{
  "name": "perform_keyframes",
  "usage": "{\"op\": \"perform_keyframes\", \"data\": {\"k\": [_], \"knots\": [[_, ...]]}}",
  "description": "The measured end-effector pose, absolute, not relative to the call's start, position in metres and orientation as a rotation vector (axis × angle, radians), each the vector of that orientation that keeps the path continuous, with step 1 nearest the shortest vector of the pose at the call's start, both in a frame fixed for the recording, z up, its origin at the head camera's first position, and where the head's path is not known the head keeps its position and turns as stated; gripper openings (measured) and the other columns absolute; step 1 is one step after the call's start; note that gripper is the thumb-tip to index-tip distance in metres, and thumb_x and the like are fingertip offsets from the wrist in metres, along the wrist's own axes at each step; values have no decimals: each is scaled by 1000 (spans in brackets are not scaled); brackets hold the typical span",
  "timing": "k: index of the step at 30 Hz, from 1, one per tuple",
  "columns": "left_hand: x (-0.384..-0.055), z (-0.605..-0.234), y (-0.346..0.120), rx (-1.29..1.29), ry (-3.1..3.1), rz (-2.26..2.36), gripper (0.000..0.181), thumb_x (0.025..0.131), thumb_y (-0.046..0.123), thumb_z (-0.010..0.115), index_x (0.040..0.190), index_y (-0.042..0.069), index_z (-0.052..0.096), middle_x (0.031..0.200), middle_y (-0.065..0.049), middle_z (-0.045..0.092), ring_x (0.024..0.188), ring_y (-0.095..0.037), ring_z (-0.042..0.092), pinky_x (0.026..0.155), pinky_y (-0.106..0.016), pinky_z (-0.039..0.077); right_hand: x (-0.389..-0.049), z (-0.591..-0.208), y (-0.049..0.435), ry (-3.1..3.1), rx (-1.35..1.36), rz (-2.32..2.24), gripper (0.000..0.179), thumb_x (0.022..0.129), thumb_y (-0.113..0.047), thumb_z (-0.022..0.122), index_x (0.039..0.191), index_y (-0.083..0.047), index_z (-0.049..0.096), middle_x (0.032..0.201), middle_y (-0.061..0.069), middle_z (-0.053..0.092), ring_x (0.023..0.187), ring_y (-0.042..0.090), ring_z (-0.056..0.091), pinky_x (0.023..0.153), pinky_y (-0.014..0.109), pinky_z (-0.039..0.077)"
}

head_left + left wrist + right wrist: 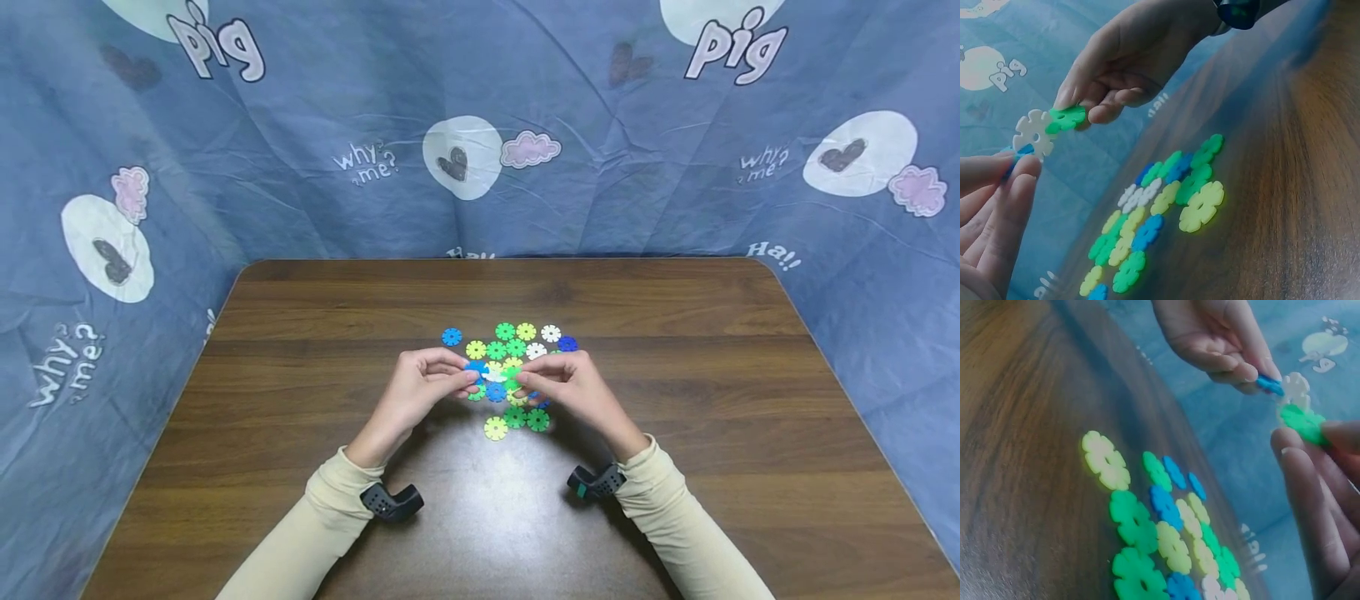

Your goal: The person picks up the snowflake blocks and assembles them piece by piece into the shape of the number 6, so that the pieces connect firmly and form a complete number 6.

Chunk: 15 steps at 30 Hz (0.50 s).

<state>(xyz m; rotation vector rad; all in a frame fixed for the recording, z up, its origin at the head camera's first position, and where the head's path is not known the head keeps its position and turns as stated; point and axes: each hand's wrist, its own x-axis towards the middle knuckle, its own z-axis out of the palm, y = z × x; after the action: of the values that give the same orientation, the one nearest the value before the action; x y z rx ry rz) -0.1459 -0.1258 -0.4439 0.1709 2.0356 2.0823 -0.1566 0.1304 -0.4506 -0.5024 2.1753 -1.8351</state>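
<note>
Between the two hands, above the table, is a joined row of three notched plastic discs: a blue disc, a white disc (1036, 134) and a green disc (1302, 423). My left hand (429, 382) pinches the blue disc (1269, 384) between thumb and fingers. The green disc at the other end is pinched by my right hand (570, 387). The white disc sits in the middle, its slots meeting both neighbours. Underneath, loose flower-shaped discs lie flat on the table, among them a yellow disc (496, 428) and a green disc (537, 419) on the near side.
The brown wooden table (262, 400) carries several more discs around the hands, such as a blue disc (452, 337) at the far left and a white disc (551, 333) at the far right. A printed blue cloth (337, 83) hangs behind and beside the table.
</note>
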Motion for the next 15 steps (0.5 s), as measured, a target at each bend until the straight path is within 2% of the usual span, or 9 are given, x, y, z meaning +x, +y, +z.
{"op": "perform_keyframes", "data": {"k": [3, 5, 8, 10, 13, 15], "knots": [[-147, -444, -126, 133, 2008, 2123, 21, 91, -1, 75, 106, -12, 66, 87, -7, 78, 78, -19, 79, 82, -46, 64, -157, -452, 134, 2185, -525, -1802, 15, 95, -8, 73, 104, 4, 77, 90, 26, 77, 75, 28, 77, 68, 39, 65], [-147, -444, -126, 117, 1997, 2137, 25, 91, 0, 76, 110, -12, 66, 89, -6, 78, 80, -17, 78, 84, -46, 64, -157, -453, 134, 2159, -525, -1791, 15, 95, -6, 72, 104, 5, 76, 91, 28, 76, 73, 24, 76, 68, 39, 65], [-147, -444, -125, 94, 2011, 2134, 32, 89, 2, 78, 116, -9, 66, 94, -4, 76, 82, -13, 77, 87, -47, 63, -157, -454, 131, 2097, -516, -1798, 17, 94, -4, 72, 105, 9, 74, 94, 32, 75, 76, 26, 78, 70, 43, 65], [-147, -445, -125, 90, 2037, 2091, 34, 87, 4, 80, 117, -5, 66, 95, -2, 75, 84, -11, 76, 86, -41, 64, -157, -455, 129, 2067, -508, -1813, 17, 94, -3, 71, 106, 10, 73, 96, 32, 75, 80, 30, 79, 72, 46, 65], [-145, -448, -123, 135, 2039, 2000, 31, 88, 6, 80, 114, -5, 67, 96, -5, 77, 86, -14, 77, 82, -34, 64, -156, -456, 125, 2038, -511, -1845, 18, 94, -1, 70, 107, 13, 71, 97, 33, 75, 83, 34, 79, 74, 48, 64], [-144, -450, -121, 179, 2017, 1946, 27, 89, 6, 79, 110, -7, 68, 95, -8, 79, 87, -16, 77, 81, -34, 64, -155, -457, 123, 2018, -510, -1865, 19, 94, 1, 70, 107, 14, 70, 98, 34, 74, 83, 36, 79, 75, 51, 64]]}}
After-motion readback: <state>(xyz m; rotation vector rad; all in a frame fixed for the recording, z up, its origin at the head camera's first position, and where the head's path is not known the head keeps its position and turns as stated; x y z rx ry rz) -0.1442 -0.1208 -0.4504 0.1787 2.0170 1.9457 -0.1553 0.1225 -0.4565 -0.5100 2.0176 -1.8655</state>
